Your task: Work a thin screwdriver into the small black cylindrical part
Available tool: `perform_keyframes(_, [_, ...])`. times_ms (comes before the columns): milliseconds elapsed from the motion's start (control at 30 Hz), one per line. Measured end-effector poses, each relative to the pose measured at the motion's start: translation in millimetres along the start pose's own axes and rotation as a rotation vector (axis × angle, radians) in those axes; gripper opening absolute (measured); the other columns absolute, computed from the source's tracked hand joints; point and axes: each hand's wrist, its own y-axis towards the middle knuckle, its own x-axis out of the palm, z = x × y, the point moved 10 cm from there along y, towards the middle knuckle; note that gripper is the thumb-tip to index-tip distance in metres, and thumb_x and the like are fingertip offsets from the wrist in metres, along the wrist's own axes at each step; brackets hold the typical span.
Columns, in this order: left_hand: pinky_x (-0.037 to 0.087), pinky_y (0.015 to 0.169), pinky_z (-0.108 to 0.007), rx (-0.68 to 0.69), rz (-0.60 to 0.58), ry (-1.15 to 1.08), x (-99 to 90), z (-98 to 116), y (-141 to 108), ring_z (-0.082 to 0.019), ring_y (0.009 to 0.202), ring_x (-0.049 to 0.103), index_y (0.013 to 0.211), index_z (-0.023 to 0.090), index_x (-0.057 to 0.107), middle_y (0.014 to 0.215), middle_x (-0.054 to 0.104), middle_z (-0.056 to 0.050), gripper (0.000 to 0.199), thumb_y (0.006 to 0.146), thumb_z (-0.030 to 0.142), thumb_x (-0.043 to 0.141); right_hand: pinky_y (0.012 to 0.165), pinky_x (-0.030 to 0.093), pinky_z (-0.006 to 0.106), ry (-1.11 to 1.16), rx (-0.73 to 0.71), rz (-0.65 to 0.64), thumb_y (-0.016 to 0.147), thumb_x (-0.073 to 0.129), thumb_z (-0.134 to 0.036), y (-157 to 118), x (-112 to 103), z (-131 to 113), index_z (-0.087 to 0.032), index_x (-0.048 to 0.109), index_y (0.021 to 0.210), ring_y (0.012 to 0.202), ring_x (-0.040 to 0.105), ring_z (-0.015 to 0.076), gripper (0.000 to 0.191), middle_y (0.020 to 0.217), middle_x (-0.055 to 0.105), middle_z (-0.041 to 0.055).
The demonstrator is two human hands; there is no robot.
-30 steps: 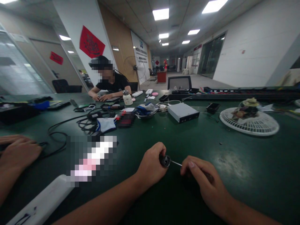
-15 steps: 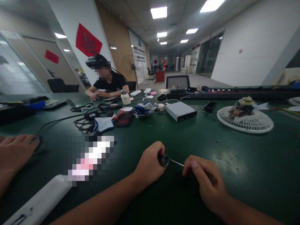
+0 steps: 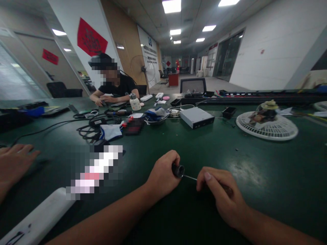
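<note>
- While your hands meet at 6 o'clock over the dark green workbench [image 3: 204, 149], your left hand [image 3: 162, 177] wraps narrowly around a small black round part [image 3: 178, 170], which sits at the fingertips.
- Your right hand [image 3: 222, 196] pinches a thin metal tool [image 3: 190, 177], its dark handle [image 3: 227, 191] partly hidden by the fingers. The shaft runs left and reaches the black part.
- Another person's hand [image 3: 15, 160] lies open at 9 o'clock, by the frame's edge.
- A long white object [image 3: 38, 217] lies at 8 o'clock, its upper end blurred.
- At 11 o'clock, black cables [image 3: 89, 131] lie beside a white cloth [image 3: 111, 132].
- A silver box [image 3: 196, 117] sits at 12 o'clock, a round white fan guard [image 3: 267, 126] at 1 o'clock.
- A seated co-worker [image 3: 114, 86] bends over the far bench end at 11 o'clock.
</note>
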Motion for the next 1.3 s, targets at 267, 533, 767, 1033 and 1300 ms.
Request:
perform_keyframes(267, [0.032, 0.059, -0.026, 0.008, -0.009, -0.015, 1.0, -1, 0, -0.012, 0.066, 0.046, 0.076, 0.021, 0.041, 0.076, 0.052, 0.003, 0.022, 0.071, 0.008, 0.058, 0.062, 0.041, 0.032, 0.02, -0.036, -0.066, 0.106, 0.039, -0.036, 1, 5, -4, -0.02, 0.068, 0.079, 0.066, 0.057, 0.0169, 0.042, 0.073, 0.062, 0.0035])
perform_keyframes(533, [0.033, 0.059, -0.026, 0.0, -0.016, -0.018, 2.4, -1, 0, -0.012, 0.067, 0.047, 0.077, 0.021, 0.042, 0.077, 0.053, 0.003, 0.023, 0.071, 0.007, 0.059, 0.06, 0.038, 0.031, -0.009, 0.035, 0.039, 0.107, 0.038, -0.037, 1, -5, 5, -0.019, 0.066, 0.075, 0.063, 0.054, 0.0158, 0.046, 0.068, 0.058, 0.0022])
perform_keyframes(767, [0.031, 0.06, -0.027, 0.004, 0.0, 0.001, 1.0, -1, 1, -0.013, 0.066, 0.046, 0.075, 0.021, 0.041, 0.075, 0.052, 0.003, 0.023, 0.069, 0.007, 0.058, 0.061, 0.039, 0.032, 0.016, -0.001, -0.029, 0.106, 0.038, -0.038, 0, 2, 2, -0.019, 0.066, 0.073, 0.063, 0.056, 0.0165, 0.048, 0.067, 0.06, 0.0027])
perform_keyframes(1033, [0.032, 0.06, -0.027, 0.016, -0.024, -0.018, 4.0, -2, 0, -0.013, 0.067, 0.047, 0.077, 0.021, 0.041, 0.077, 0.052, 0.003, 0.024, 0.069, 0.005, 0.057, 0.062, 0.04, 0.031, 0.032, 0.003, -0.05, 0.106, 0.039, -0.036, 2, 3, -1, -0.018, 0.068, 0.079, 0.066, 0.057, 0.0156, 0.044, 0.072, 0.062, 0.0028])
perform_keyframes(1300, [0.033, 0.059, -0.026, 0.026, -0.036, -0.017, 3.5, 2, 0, -0.012, 0.066, 0.046, 0.077, 0.021, 0.041, 0.077, 0.051, 0.003, 0.023, 0.072, 0.008, 0.058, 0.059, 0.038, 0.031, -0.01, 0.024, 0.032, 0.106, 0.038, -0.036, 0, -4, 3, -0.018, 0.065, 0.07, 0.061, 0.056, 0.0156, 0.049, 0.065, 0.059, 0.0024])
